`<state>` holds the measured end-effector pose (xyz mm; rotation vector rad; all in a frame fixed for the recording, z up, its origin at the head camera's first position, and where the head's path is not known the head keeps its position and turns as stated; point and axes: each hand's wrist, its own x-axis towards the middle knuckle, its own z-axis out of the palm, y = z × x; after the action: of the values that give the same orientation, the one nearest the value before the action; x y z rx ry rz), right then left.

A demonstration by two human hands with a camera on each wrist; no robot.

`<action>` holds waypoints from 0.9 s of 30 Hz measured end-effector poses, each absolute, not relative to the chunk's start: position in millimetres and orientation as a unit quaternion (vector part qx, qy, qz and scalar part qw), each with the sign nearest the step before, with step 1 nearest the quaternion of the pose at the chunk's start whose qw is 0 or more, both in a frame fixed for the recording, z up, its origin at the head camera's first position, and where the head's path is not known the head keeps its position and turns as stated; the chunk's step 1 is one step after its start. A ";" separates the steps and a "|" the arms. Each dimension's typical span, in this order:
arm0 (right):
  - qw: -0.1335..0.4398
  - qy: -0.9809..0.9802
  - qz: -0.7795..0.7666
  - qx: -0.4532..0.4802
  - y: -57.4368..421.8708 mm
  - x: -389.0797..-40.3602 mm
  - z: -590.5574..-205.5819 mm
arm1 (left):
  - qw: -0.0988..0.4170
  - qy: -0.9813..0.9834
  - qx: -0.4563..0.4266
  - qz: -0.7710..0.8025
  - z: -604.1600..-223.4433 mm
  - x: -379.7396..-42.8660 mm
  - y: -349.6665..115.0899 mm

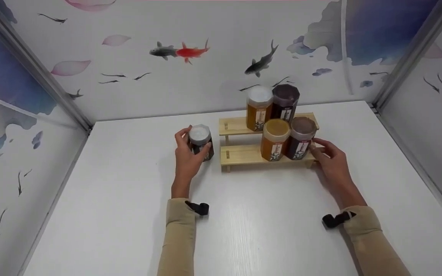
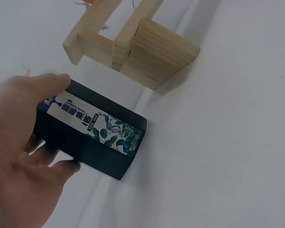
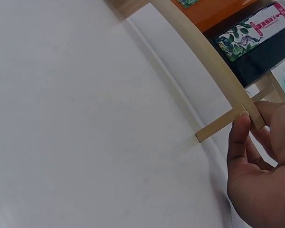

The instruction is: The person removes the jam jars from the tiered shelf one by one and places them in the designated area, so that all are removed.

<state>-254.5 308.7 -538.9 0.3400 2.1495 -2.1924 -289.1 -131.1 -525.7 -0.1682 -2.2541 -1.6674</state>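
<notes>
In the head view my left hand grips a dark jar with a white lid, left of a two-tier wooden rack. The left wrist view shows this jar's white label with leaf drawings, thumb on one side and fingers on the other. My right hand pinches the right end of the rack's lower shelf, plain in the right wrist view on the wooden board. On that shelf stand an amber jar and a dark jar, upright side by side.
On the rack's upper shelf, toward its right, stand an amber jar with a white lid and a dark purple jar. The white table meets printed panels at the back and sides.
</notes>
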 end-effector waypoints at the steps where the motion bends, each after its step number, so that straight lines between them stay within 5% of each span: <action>1: 0.026 0.695 -0.710 0.111 308.9 -254.2 -539.1 | 0.157 -0.794 -0.055 -0.585 -526.1 -289.3 -131.1; 27: 0.027 0.710 -0.693 0.118 308.6 -254.9 -539.8 | 0.183 -0.829 0.036 -0.528 -522.2 -295.5 -111.8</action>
<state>-254.9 308.6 -539.8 0.3648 2.1949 -2.1417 -295.5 -111.8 -522.2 0.1014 -2.3385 -1.4884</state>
